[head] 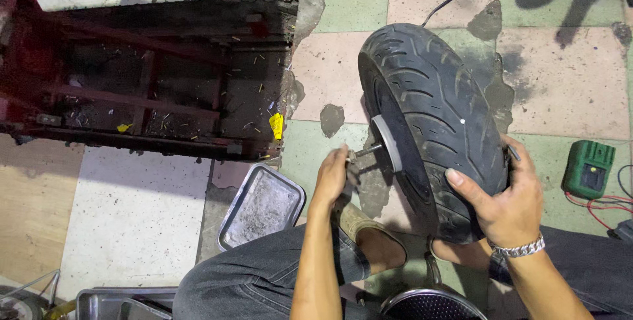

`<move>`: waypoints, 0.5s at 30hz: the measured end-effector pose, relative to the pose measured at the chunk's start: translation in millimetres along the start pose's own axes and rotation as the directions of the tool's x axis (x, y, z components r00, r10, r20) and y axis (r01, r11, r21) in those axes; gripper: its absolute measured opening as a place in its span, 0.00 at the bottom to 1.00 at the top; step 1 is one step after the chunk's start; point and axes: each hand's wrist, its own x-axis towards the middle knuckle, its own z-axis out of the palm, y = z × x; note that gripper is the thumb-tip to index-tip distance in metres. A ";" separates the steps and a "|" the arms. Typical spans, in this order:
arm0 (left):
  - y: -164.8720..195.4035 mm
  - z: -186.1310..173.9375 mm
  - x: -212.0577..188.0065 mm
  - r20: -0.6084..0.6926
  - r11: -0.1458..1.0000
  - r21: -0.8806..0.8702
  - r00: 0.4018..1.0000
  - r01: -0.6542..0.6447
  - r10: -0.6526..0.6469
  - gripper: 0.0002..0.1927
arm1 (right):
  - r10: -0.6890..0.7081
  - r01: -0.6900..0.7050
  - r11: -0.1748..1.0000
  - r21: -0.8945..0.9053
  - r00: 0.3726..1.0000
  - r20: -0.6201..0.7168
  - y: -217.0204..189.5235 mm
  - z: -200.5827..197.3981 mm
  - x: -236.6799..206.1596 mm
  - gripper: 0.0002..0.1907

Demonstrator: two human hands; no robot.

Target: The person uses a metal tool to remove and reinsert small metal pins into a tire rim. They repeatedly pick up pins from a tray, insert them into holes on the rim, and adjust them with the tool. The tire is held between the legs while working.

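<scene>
A black scooter tyre on its wheel [435, 116] stands upright on the tiled floor in front of me. My right hand [504, 198] grips the tyre's tread at the near right side and also holds a small dark tool between its fingers. A metal axle rod [369, 151] sticks out of the grey hub [389, 142] on the wheel's left face. My left hand [333, 175] is shut on the outer end of that rod.
A dented metal tray [260, 206] lies on the floor left of my knee. A dark floor pit with red steel beams [151, 76] opens at upper left. A green meter with red leads [589, 170] sits at right. More metal trays [112, 301] lie at the bottom left.
</scene>
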 end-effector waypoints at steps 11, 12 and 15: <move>6.7 21.1 5.3 -0.169 0.999 0.035 0.985 0.022 -0.016 0.33 | -0.052 0.051 0.998 -0.024 0.998 -0.042 1.9 -1.8 -1.9 0.41; 9.0 19.7 1.6 -0.156 0.997 0.045 0.986 0.063 -0.055 0.36 | -0.053 0.051 0.998 -0.043 0.998 -0.045 2.2 -1.8 -1.8 0.41; 12.5 11.5 -10.8 -0.059 0.999 -0.024 0.998 -0.027 0.025 0.19 | -0.047 0.045 0.998 -0.040 0.998 -0.050 3.4 -1.8 -1.1 0.41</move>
